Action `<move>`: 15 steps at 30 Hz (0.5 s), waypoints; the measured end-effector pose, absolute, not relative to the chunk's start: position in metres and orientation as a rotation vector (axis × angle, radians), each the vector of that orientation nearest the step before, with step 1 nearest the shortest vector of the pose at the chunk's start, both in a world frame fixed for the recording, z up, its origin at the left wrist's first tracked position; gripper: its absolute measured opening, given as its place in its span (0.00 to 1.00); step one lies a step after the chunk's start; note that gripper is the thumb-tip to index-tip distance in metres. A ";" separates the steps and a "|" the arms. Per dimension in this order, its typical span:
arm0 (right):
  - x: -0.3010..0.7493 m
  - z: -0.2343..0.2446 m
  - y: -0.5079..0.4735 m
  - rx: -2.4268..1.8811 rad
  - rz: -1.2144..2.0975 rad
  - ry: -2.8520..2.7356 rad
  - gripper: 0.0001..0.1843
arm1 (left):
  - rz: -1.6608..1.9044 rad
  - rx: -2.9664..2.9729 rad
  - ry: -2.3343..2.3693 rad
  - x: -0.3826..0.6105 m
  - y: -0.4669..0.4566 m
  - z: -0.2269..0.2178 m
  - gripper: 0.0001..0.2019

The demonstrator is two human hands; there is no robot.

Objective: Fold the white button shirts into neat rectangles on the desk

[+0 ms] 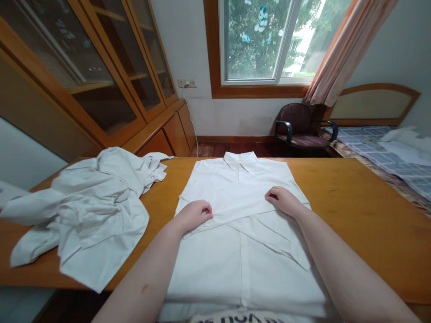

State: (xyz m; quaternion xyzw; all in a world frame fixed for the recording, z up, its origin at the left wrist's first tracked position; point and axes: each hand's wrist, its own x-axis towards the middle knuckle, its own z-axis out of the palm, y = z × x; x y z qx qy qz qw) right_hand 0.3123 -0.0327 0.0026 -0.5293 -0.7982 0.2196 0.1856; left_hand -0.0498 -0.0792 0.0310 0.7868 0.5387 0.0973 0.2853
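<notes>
Both my left hand (pixel 191 217) and right hand (pixel 283 200) are over the white shirt (pixel 240 199), fingers curled narrow; I can't tell if they grip.

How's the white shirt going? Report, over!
Left hand, right hand at the shirt. Shirt laid out, sleeves folded across its front. Crumpled white garment to the left, apart from it.

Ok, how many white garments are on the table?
2 visible: a shirt laid flat under the left hand and right hand, and a crumpled heap left of it. The heap may hide more.
</notes>
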 end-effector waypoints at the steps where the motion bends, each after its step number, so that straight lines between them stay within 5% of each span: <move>1: 0.313 0.003 -0.033 -1.500 0.614 -2.248 0.10 | 0.255 2.089 1.439 -0.050 -0.079 0.031 0.06; 15: 0.271 0.030 -0.043 -1.736 0.645 -2.309 0.12 | 0.287 2.117 1.469 -0.047 -0.079 0.022 0.09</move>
